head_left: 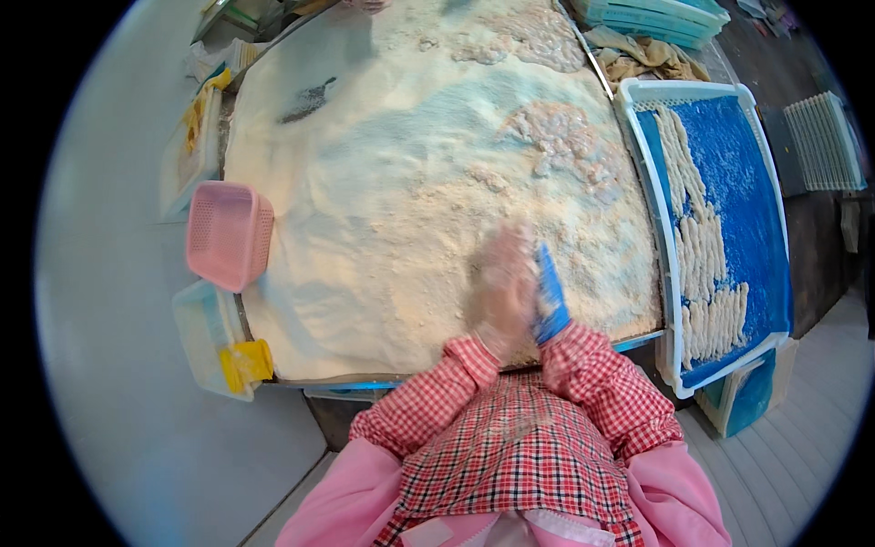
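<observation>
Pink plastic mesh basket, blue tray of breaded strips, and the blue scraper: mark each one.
Pink plastic mesh basket (228,233), head view, its side wall.
Blue tray (752,210), head view, bare floor.
Blue scraper (550,294), head view, blade middle.

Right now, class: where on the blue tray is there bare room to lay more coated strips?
The blue tray is bare along its right half, beside the rows of coated strips. Its left side is crowded. Both hands hover over the crumb table.
</observation>
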`<state>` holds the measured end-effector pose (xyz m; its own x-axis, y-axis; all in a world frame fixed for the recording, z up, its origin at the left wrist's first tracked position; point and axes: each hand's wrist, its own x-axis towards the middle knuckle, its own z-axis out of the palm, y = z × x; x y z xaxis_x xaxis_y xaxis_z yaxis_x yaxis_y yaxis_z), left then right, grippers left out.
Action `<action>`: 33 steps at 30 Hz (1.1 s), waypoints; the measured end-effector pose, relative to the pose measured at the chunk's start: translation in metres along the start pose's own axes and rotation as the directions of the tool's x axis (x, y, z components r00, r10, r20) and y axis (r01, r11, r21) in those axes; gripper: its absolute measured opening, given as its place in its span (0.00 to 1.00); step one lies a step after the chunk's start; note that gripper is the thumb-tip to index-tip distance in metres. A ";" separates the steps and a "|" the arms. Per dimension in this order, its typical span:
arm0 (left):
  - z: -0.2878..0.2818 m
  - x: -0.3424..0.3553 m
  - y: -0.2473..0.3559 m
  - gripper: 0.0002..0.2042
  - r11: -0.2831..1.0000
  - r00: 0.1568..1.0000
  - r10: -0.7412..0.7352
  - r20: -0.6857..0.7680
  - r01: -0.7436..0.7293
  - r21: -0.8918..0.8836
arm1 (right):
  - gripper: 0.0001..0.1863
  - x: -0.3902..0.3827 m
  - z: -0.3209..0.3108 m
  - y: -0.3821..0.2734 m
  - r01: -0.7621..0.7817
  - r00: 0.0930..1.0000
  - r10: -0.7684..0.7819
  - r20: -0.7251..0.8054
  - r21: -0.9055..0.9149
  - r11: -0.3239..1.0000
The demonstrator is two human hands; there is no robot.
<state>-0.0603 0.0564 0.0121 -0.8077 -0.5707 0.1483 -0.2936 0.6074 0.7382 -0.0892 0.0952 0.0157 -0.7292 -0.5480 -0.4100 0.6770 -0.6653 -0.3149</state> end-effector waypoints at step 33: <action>-0.010 -0.013 -0.052 0.26 0.970 0.974 0.226 0.025 -0.223 -0.095 | 0.30 0.016 -0.026 0.096 0.468 0.822 -0.469 0.323 0.084 0.879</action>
<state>-0.0295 0.0266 -0.0217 -0.8655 -0.4046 0.2953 -0.0561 0.6641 0.7455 -0.0335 0.0358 -0.0429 -0.9492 -0.3024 0.0874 0.2453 -0.8846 -0.3967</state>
